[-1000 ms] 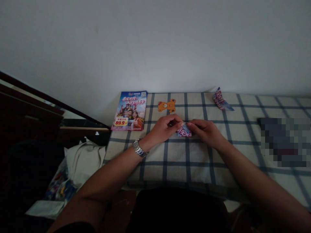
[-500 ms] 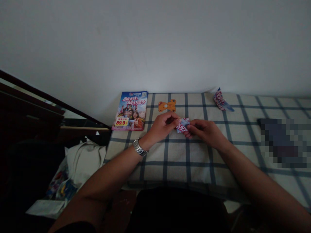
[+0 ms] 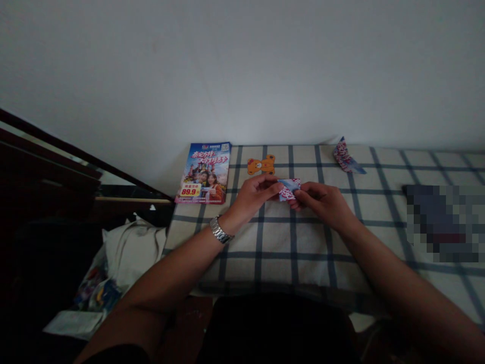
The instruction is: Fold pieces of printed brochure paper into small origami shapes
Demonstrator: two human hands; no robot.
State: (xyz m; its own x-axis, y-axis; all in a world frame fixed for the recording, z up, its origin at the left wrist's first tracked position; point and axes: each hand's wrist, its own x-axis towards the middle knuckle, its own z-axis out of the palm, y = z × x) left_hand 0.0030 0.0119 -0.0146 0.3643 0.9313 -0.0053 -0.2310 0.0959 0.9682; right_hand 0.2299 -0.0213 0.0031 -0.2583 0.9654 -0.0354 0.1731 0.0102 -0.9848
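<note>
A small folded piece of red, white and blue printed paper [image 3: 288, 188] is held just above the checked cloth. My left hand [image 3: 254, 195], a metal watch on its wrist, pinches the paper's left side. My right hand [image 3: 322, 203] pinches its right side with thumb and fingers closed. The two hands meet over the middle of the checked tablecloth [image 3: 280, 242].
A colourful flyer [image 3: 203, 172] lies at the cloth's far left corner, an orange bear figure [image 3: 260, 165] beside it. Another folded paper piece [image 3: 344, 156] rests by the wall. A blurred dark object [image 3: 443, 222] sits at right. Bags and cloth [image 3: 125, 253] lie left, below the edge.
Both hands have lifted the folded paper slightly off the cloth and moved it a little farther from me; the paper has been turned and opened somewhat between the fingers.
</note>
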